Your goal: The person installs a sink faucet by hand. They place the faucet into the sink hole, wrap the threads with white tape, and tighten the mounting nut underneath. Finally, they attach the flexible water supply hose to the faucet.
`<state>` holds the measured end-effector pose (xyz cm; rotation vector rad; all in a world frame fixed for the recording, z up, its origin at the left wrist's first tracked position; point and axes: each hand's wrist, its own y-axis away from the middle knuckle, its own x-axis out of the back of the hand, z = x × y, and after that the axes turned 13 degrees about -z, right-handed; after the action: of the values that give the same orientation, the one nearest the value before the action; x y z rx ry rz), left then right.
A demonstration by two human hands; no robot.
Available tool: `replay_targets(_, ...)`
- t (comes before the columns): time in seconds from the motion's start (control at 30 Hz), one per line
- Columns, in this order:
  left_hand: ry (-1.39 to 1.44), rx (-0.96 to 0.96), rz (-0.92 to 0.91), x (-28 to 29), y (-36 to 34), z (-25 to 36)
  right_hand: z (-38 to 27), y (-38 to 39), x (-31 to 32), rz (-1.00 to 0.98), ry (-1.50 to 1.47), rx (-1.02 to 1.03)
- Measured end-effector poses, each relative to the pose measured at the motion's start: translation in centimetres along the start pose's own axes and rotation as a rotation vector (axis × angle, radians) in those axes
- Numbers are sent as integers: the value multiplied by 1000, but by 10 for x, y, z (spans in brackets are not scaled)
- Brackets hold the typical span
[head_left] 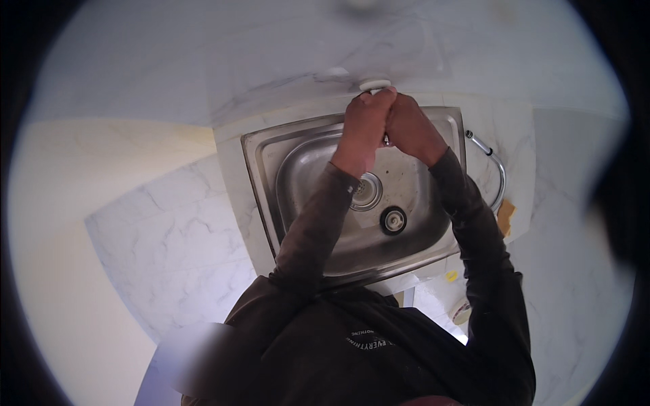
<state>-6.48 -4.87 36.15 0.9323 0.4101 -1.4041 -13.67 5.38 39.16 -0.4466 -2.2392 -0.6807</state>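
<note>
Both of my hands are closed together at the wall behind the sink, over what looks like a wall tap. My left hand (364, 128) wraps it from the left, and my right hand (409, 125) presses against it from the right. The fingers hide most of the tap; a white round flange (375, 85) shows just beyond them at the wall, and a small metal end (386, 140) shows between the hands. Below them is a stainless steel sink (298, 183) with a round drain (366, 192). A black-rimmed strainer plug (393, 220) lies loose in the basin, beside the drain.
A curved chrome spout (500, 172) lies on the marbled counter (518, 135) to the right of the sink. Near its lower end is an orange-brown piece (506, 218). A small yellow scrap (451, 276) and a round container (462, 312) show beyond the sink's near edge.
</note>
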Motion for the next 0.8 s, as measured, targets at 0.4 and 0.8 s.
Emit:
replay_targets(0.4, 410, -153, -555, 52, 13, -52, -54, 1, 26, -66, 569, -309)
replay_targets(0.8, 271, -83, -592, 58, -3, -64, -28, -7, 36, -265, 454, -212)
